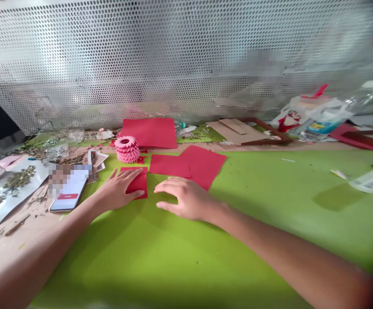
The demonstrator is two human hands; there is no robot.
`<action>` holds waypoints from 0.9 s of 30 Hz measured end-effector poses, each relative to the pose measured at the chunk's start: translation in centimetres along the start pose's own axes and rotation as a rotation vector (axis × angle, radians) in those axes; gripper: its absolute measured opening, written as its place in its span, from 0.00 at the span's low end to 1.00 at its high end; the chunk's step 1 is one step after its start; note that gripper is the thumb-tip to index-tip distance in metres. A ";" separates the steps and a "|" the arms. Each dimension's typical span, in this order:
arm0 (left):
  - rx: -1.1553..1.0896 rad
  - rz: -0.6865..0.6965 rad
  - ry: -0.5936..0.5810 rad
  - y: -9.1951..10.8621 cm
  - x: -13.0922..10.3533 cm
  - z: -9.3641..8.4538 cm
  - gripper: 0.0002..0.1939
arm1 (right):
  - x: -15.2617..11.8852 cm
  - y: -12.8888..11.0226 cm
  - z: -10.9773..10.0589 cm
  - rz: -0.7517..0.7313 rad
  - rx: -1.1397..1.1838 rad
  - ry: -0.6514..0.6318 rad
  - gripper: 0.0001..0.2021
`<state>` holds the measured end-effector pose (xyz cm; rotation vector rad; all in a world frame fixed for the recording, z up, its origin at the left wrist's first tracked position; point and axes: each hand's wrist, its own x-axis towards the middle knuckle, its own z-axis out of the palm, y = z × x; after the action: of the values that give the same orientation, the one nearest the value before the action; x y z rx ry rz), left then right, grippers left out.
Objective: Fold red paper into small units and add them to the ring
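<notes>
My left hand [120, 189] lies with its fingers spread over a small red paper rectangle [141, 184], covering part of it. To the right, my right hand [184, 197] is held a little apart from that piece, thumb and fingers parted, with nothing visible between them. Just beyond my right hand, a red paper strip [167, 165] overlaps a larger red paper sheet [206, 165]. Behind the left hand stands a pink ring-shaped stack of toothed paper [127, 150], with small red scraps by its base. Another red sheet [151, 133] lies farther back.
A green mat [254, 227] covers the work surface. At left are a phone [72, 189] and white paper with dried plant bits [15, 184]. Cardboard [238, 131] and a wooden frame [279, 137] lie at the back. A plastic bottle [367, 98] stands right, before a perforated metal panel [173, 51].
</notes>
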<state>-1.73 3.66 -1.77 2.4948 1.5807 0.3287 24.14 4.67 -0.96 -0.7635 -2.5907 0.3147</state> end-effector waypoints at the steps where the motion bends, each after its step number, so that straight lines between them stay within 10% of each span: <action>1: 0.011 -0.005 0.005 0.0 0.1 -0.1 0.37 | 0.1 0.3 -0.2 0.022 -0.032 0.031 0.14; 11: -0.453 -0.039 0.107 2.4 -0.4 -1.4 0.33 | 0.4 0.4 -1.4 0.038 0.000 0.185 0.26; 18: -0.565 -0.017 0.092 4.0 -0.7 -1.2 0.37 | 0.6 -1.2 -0.5 0.255 0.373 0.087 0.08; 27: -0.840 -0.111 0.145 3.6 -0.6 -1.3 0.42 | 1.1 0.3 0.4 0.474 0.843 0.177 0.17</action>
<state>0.76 1.66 0.38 1.7556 1.2427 0.9429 23.26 5.45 -1.03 -0.9813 -1.8020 1.2985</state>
